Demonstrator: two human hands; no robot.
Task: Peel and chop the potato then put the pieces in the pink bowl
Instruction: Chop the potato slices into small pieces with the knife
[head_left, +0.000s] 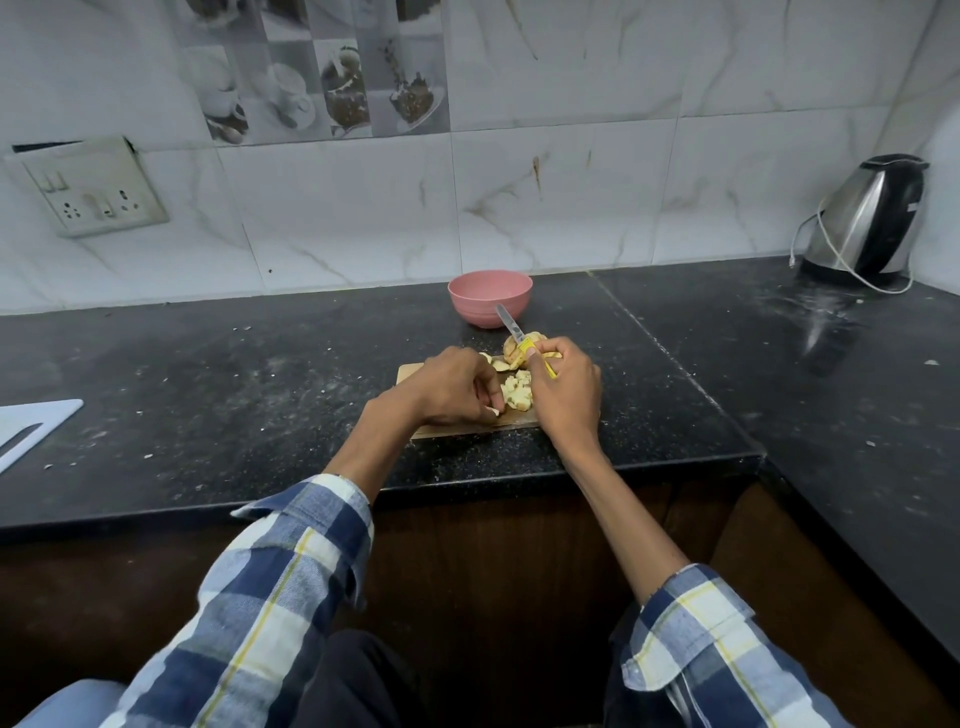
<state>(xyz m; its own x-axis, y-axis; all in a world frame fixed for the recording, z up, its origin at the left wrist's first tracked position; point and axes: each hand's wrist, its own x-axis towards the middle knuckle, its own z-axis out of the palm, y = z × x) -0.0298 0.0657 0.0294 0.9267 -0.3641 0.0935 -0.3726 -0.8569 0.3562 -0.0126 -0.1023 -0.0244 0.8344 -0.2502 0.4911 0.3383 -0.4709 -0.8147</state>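
Observation:
A small wooden cutting board (410, 372) lies on the black counter. On it sits a pile of chopped potato pieces (517, 392), with larger unchopped potato chunks (513, 349) and peel bits behind. My right hand (563, 387) grips a yellow-handled knife (511, 326), blade pointing up and away toward the pink bowl (490, 298). My left hand (457, 387) rests on the board with fingers curled, pinching a potato piece at the left side of the pile. The bowl stands just behind the board; its inside is hidden from here.
A steel electric kettle (870, 218) with its cord stands at the back right corner. A white board (31, 426) lies at the left edge of the counter. A wall socket plate (96, 189) is on the tiled wall. The counter edge runs just below the cutting board.

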